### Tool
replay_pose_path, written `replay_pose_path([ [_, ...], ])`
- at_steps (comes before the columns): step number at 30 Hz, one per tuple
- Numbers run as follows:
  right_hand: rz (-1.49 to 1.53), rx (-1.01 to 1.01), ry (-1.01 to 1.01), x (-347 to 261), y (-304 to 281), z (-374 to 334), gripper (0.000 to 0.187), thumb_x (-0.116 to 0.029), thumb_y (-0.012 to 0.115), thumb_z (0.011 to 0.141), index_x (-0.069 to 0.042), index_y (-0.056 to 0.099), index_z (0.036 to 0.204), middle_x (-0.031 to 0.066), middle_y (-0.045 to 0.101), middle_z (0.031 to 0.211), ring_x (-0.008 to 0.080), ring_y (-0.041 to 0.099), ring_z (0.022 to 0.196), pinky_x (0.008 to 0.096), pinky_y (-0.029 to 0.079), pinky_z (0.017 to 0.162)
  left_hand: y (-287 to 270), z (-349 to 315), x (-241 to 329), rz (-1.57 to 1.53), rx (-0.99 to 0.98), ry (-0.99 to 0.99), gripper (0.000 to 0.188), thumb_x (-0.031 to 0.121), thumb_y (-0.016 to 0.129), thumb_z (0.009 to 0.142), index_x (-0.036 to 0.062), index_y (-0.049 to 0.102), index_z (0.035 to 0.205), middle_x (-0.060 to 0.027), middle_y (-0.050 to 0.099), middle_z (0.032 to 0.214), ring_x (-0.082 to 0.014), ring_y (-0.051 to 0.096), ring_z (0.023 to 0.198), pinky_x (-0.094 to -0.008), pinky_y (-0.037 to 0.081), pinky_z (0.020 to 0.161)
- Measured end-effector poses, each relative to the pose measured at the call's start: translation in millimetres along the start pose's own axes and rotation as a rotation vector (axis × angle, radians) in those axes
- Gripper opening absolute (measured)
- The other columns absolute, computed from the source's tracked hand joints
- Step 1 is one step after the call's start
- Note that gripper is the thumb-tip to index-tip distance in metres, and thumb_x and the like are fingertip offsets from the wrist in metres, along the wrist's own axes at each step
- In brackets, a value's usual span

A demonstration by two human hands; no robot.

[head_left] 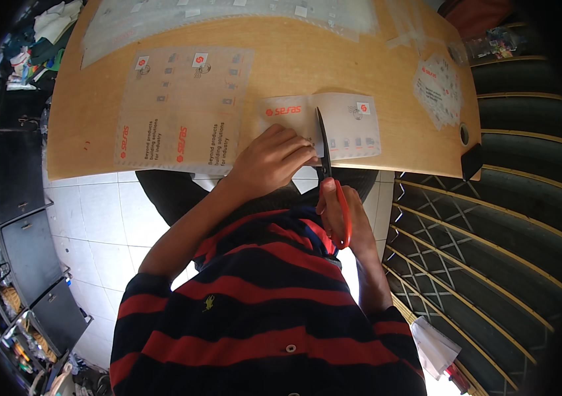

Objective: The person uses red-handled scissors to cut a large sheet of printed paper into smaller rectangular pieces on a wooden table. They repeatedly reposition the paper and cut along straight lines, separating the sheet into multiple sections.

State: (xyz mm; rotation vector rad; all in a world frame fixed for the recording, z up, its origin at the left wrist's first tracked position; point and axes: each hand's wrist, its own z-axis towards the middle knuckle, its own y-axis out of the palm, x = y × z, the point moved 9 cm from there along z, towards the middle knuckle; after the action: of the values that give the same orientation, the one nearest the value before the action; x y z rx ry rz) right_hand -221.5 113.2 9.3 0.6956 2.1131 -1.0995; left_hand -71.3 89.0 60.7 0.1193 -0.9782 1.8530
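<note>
One sheet (343, 125) under left fingers (294, 146)

1. Bright daylight falls evenly on the wooden table (281, 53), strongest toward twelve o'clock.
2. Pale glare washes out the clear plastic sheets (228, 16) at the top edge.
3. A white overexposed patch burns at five o'clock, below the striped shirt (261, 310).
4. Corners are black from fisheye vignetting; straight edges bow near the rim.
5. Nine o'clock clutter is dim and soft; the centre stays sharp.
</note>
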Motion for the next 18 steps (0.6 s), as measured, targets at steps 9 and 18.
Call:
replay_pose_path([
  [9,-0.088,-0.014,0.132,11,-3,3,0.082,-0.058,0.027,0.107,0.003,0.056,0.061,0.0144,0.052,0.048,0.0356,0.057,0.053,0.0445,0.047,0.061,2,-2,-2,0.02,-0.022,0.001,0.022,0.003,0.077,0.071,0.0038,0.069,0.091,-0.0069,0.07,0.093,-0.0248,0.064,0.082,-0.0381,0.048,0.074],
  [18,-0.02,-0.006,0.135,6,-3,2,0.086,-0.061,0.027,0.106,0.004,0.058,0.06,0.0137,0.053,0.047,0.0323,0.059,0.051,0.0427,0.048,0.061,2,-2,-2,0.004,0.005,0.002,0.018,0.003,0.075,0.072,0.0036,0.067,0.089,-0.0066,0.067,0.089,-0.0244,0.063,0.081,-0.0378,0.048,0.074],
])
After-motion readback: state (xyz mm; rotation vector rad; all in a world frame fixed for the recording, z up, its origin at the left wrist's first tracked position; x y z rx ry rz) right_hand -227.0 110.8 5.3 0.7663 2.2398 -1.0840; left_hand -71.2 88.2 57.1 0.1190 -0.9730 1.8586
